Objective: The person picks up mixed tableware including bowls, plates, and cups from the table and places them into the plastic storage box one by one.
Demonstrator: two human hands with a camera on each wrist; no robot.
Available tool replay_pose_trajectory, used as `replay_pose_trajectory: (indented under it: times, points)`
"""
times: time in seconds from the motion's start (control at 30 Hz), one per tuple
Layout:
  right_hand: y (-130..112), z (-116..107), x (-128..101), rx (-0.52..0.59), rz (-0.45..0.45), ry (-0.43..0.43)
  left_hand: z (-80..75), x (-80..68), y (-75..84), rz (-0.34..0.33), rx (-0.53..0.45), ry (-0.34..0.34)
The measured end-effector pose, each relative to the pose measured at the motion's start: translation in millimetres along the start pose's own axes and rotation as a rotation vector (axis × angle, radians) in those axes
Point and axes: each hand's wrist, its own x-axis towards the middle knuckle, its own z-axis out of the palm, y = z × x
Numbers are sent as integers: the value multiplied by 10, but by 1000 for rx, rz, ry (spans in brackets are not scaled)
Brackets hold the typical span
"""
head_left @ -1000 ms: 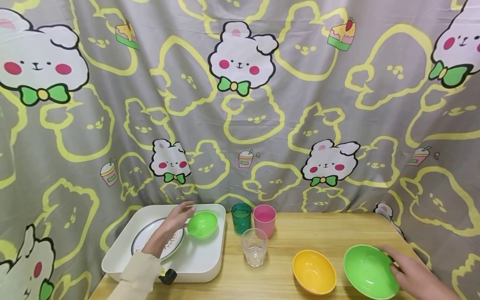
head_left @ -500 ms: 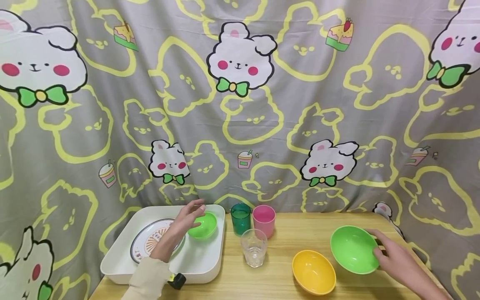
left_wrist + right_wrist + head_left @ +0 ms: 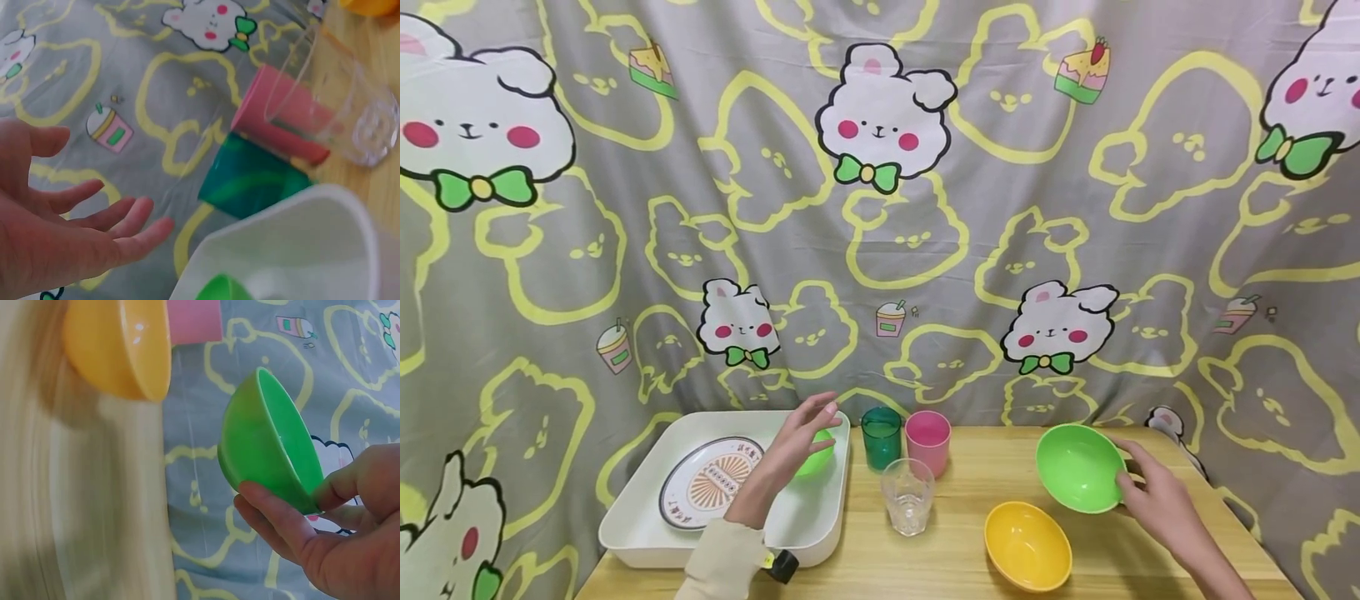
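My right hand [image 3: 1157, 496] pinches the rim of a large green bowl [image 3: 1078, 468], thumb inside and fingers along the outside. The bowl is tilted and held above the table, as the right wrist view shows. Just in front of it stands an orange bowl [image 3: 1028, 546]. My left hand [image 3: 793, 446] hovers over the white basin [image 3: 625, 533], its fingers spread and holding nothing. Partly hidden behind that hand, a small green bowl [image 3: 817, 457] sits in the basin. Beside it a patterned plate [image 3: 700, 492] lies there too.
Between the basin and the orange bowl stand a teal cup [image 3: 882, 438], a pink cup [image 3: 928, 443] and a clear glass [image 3: 907, 497]. A cartoon-print curtain [image 3: 865, 250] hangs along the back of the wooden table [image 3: 992, 454].
My right hand has lifted the large green bowl and carried it left and toward the back. My left hand has moved right across the basin, covering more of the small green bowl.
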Motion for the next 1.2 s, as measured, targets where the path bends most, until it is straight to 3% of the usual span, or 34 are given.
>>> replay_pose_trajectory:
  times: [0.33, 0.57, 0.73, 1.0, 1.2]
  points:
    - [-136, 230, 69, 195, -3, 74, 340, -22, 59, 57, -44, -32]
    - [-228, 360, 104, 300, 9, 77, 500, -44, 5, 105, -101, -46]
    - [-276, 462, 124, 362, 10, 105, 625, -45, -26, 110, -157, -61]
    - [-352, 608, 176, 435, 8, 167, 958, -60, 17, 113, -280, -83]
    - [-413, 721, 194, 500, 58, 175, 1052, -79, -43, 110, -319, -65]
